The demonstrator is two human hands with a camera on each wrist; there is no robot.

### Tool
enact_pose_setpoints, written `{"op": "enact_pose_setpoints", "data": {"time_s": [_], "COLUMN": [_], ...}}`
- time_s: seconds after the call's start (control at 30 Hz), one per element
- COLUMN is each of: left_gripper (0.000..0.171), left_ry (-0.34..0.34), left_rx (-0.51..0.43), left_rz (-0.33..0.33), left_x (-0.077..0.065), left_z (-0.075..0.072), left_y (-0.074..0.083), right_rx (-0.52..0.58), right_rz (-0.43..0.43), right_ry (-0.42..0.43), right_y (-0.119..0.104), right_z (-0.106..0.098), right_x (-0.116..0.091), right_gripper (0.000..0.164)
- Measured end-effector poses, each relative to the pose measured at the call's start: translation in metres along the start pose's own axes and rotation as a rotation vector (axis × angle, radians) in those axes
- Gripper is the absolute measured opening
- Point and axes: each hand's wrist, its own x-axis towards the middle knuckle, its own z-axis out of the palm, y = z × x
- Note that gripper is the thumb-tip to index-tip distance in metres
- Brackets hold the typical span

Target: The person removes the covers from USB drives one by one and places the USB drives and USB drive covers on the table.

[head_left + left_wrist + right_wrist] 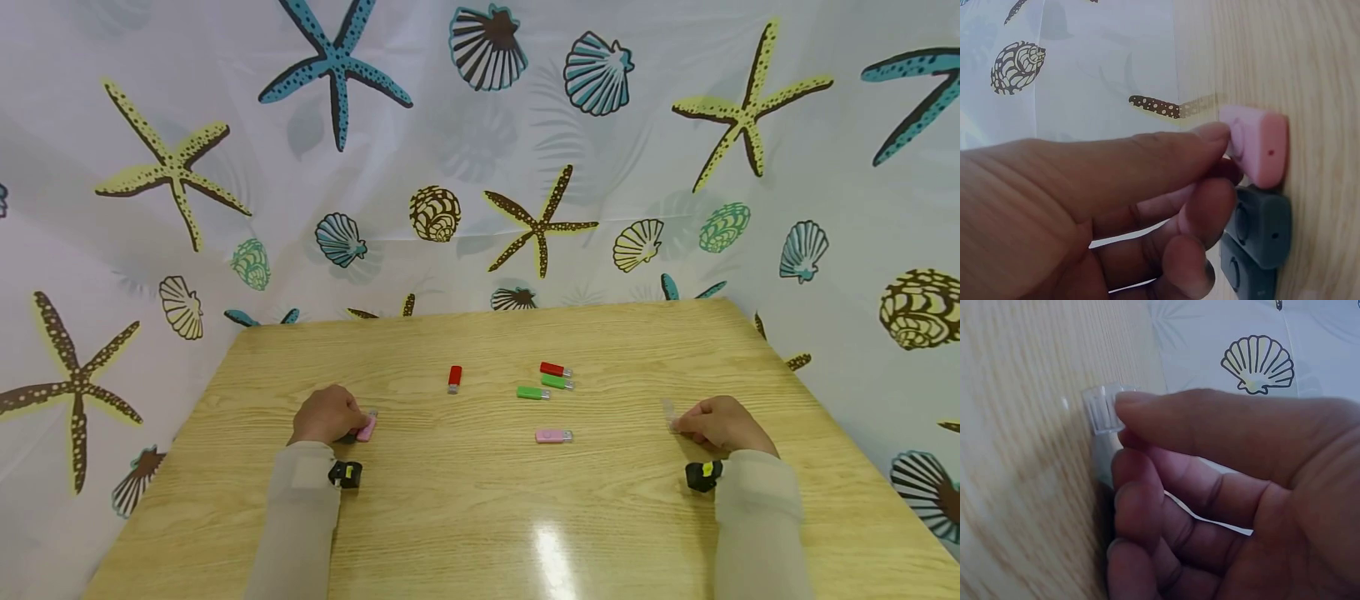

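At the left of the table, my left hand (327, 414) pinches a pink USB stick (367, 427) by thumb and fingertips, its metal plug pointing away from me. Two dark grey-green USB sticks (1262, 228) lie close beside it in the left wrist view, mostly behind the hand in the head view. Over on the right, my right hand (723, 423) holds a small clear plastic piece (1104, 409) between thumb and index finger, low against the tabletop. Its ridged end shows in the right wrist view; the fingers hide part of it, so its exact kind is unclear.
Mid-table lie a red USB stick (454, 379), another red stick (553, 368), two green sticks (531, 392) and a pink stick (551, 436). A white curtain (420, 283) printed with starfish and shells encloses the back and sides of the wooden table (450, 517).
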Motion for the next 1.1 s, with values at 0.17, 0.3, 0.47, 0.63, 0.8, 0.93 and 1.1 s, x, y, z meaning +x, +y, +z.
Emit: {"op": "enact_pose_setpoints", "data": {"time_s": [0.17, 0.3, 0.47, 0.63, 0.8, 0.93, 1.1], "left_gripper": [0.025, 0.026, 0.027, 0.021, 0.012, 0.010, 0.011], "left_ry": [0.011, 0.010, 0.005, 0.009, 0.035, 0.041, -0.001], "left_rx": [0.004, 0.003, -0.019, -0.027, -0.044, -0.036, -0.072], "left_rz": [0.008, 0.007, 0.005, 0.052, 0.127, 0.200, 0.296], "left_x": [0.001, 0.001, 0.000, -0.002, -0.003, -0.001, 0.002], "left_z": [0.000, 0.000, -0.001, -0.001, 0.007, 0.022, 0.038], "left_y": [0.002, 0.005, 0.010, 0.022, 0.043, 0.060, 0.081], "right_rx": [-0.020, -0.016, 0.000, -0.036, -0.058, -0.061, -0.072], "right_rz": [-0.007, -0.002, -0.005, -0.049, -0.086, -0.106, -0.142], "right_ry": [0.009, 0.014, 0.014, 0.026, 0.031, 0.039, 0.043], "right_y": [0.001, 0.001, 0.000, -0.003, -0.012, -0.020, -0.026], "right_z": [-0.001, -0.002, -0.003, -0.005, -0.005, 0.000, 0.007], "right_x": [-0.001, -0.003, -0.004, -0.004, -0.006, -0.005, -0.002], "right_gripper": [0.022, 0.023, 0.024, 0.024, 0.025, 0.024, 0.023]}}
